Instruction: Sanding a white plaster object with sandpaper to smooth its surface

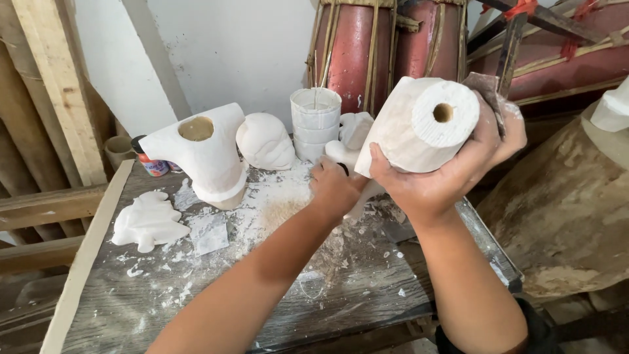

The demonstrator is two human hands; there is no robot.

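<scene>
My right hand [452, 167] holds a white plaster cylinder [419, 124] with a small hole in its round end, tilted toward me above the workbench. A brownish piece of sandpaper [488, 92] is pinched under my right fingers against the cylinder. My left hand [334, 187] is closed just below and left of the cylinder, touching its lower end near a white plaster piece [354, 134]; what it grips is hidden.
On the dusty grey workbench [262, 288] stand a white plaster mould with a round hole [206, 154], a rounded plaster form [265, 141], stacked white cups [316, 124], a flat plaster figure [147, 223] and a small paint bottle [149, 160]. Red drums [386, 46] stand behind, a large rock-like mass [563, 210] at right.
</scene>
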